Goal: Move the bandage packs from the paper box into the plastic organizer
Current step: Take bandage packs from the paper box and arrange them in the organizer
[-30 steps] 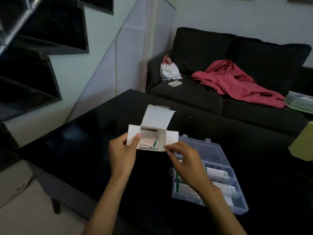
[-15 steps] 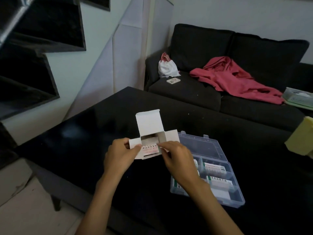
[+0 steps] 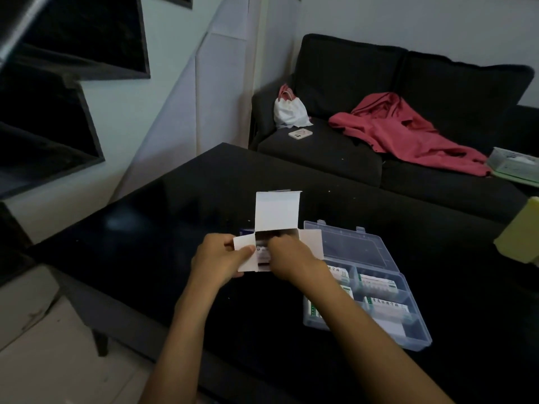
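Note:
A small white paper box (image 3: 277, 212) with its flaps open is held above the black table (image 3: 175, 217). My left hand (image 3: 218, 259) grips the box by its left flap and side. The fingers of my right hand (image 3: 288, 258) reach into the box mouth and pinch the bandage packs (image 3: 262, 253) inside; only a sliver of the packs shows. To the right lies the clear plastic organizer (image 3: 364, 249) with its lid open flat. Several bandage packs (image 3: 377, 282) lie in its compartments.
A dark sofa (image 3: 335, 153) stands behind the table with a red garment (image 3: 408, 132), a white bag (image 3: 290, 110) and a phone (image 3: 300, 133) on it. A yellow-green object (image 3: 522, 231) sits at the table's right edge. Dark stair steps rise at left.
My right hand has pushed its fingers deeper into the box mouth, covering most of the packs. The box now sits more upright in my left hand.

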The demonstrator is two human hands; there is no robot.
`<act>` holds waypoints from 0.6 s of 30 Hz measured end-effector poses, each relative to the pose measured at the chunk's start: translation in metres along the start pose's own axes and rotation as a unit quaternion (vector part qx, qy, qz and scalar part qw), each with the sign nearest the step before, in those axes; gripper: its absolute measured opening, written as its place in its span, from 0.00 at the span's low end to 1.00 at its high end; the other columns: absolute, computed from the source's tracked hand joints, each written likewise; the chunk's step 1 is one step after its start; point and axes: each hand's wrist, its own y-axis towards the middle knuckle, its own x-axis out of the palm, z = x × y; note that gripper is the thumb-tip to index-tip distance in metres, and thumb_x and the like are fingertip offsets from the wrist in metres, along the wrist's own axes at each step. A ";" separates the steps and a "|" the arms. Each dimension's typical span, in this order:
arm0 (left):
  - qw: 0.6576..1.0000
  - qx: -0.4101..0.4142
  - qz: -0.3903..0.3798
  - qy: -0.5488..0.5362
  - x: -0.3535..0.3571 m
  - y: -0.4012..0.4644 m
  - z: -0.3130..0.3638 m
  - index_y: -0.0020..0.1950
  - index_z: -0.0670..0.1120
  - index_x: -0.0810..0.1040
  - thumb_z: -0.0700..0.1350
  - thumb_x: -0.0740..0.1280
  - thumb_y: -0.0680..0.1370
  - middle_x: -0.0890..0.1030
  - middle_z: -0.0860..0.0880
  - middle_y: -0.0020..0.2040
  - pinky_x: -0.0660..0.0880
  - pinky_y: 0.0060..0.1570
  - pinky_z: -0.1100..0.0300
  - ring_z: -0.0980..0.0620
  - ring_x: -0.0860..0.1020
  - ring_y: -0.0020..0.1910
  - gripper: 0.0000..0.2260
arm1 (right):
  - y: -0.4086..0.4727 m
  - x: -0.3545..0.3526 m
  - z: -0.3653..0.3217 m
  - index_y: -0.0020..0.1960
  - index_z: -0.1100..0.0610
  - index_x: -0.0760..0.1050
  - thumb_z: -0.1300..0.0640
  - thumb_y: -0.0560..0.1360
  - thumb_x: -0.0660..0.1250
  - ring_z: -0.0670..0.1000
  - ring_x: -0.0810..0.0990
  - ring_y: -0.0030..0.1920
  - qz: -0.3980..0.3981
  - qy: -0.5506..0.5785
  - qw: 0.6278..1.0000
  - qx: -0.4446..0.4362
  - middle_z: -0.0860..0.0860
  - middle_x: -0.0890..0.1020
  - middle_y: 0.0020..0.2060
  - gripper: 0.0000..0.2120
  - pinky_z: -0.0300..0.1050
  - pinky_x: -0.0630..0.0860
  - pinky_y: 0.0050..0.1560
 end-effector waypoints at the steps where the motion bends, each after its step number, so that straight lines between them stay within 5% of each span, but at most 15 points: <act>1: 1.000 0.001 0.011 -0.002 0.000 0.000 0.000 0.41 0.50 0.80 0.43 0.72 0.74 0.84 0.47 0.42 0.82 0.45 0.51 0.48 0.83 0.42 0.03 | 0.002 0.000 -0.001 0.64 0.63 0.71 0.61 0.78 0.61 0.58 0.71 0.62 0.016 -0.001 1.000 0.000 0.60 0.74 0.62 0.14 0.49 0.70 0.61; 11: 0.997 0.010 0.047 -0.064 -0.006 0.000 0.007 0.45 0.48 0.82 0.44 0.70 0.76 0.84 0.50 0.40 0.76 0.31 0.63 0.54 0.82 0.37 0.02 | -0.015 -0.006 0.017 0.58 0.55 0.79 0.53 0.78 0.64 0.50 0.74 0.53 0.200 0.055 0.975 -0.077 0.53 0.77 0.54 0.12 0.40 0.71 0.50; 15: 0.997 -0.006 0.077 -0.018 -0.003 0.002 0.005 0.42 0.53 0.80 0.50 0.68 0.76 0.84 0.53 0.36 0.80 0.42 0.53 0.53 0.83 0.38 0.05 | -0.029 -0.008 0.026 0.60 0.56 0.76 0.56 0.80 0.59 0.41 0.76 0.45 0.194 0.291 0.933 -0.081 0.46 0.79 0.48 0.11 0.31 0.74 0.40; 18: 0.979 -0.004 0.142 0.149 0.000 -0.008 0.011 0.50 0.52 0.80 0.56 0.64 0.77 0.83 0.51 0.48 0.74 0.46 0.56 0.45 0.80 0.49 0.10 | -0.037 -0.009 0.039 0.58 0.51 0.75 0.56 0.81 0.58 0.43 0.79 0.49 0.122 0.486 0.864 -0.047 0.47 0.80 0.51 0.10 0.32 0.76 0.41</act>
